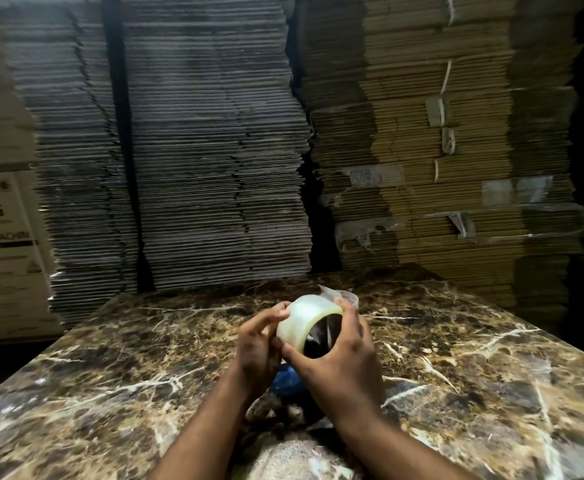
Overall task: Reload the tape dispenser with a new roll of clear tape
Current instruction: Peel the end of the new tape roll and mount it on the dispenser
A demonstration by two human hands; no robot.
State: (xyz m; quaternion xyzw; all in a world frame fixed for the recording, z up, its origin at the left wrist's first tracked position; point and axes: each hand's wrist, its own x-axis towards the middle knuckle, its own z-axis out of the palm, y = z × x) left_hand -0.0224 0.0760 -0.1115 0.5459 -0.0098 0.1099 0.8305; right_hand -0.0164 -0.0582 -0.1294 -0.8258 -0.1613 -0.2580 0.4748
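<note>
A roll of clear tape (304,322) is held up over the marble table (457,358), its dark core hole facing me. My left hand (257,348) grips the roll's left side with the fingertips on its outer face. My right hand (339,362) wraps around the right side, thumb underneath. A loose end of tape (339,296) sticks up from the top of the roll by my right fingertips. Something blue (287,381), possibly the dispenser, lies on the table under my hands, mostly hidden.
Tall stacks of flattened cardboard (214,150) stand right behind the table, with strapped brown stacks (439,150) to the right. A printed carton (3,254) stands at the left. A pale rounded object (283,459) lies near the table's front edge.
</note>
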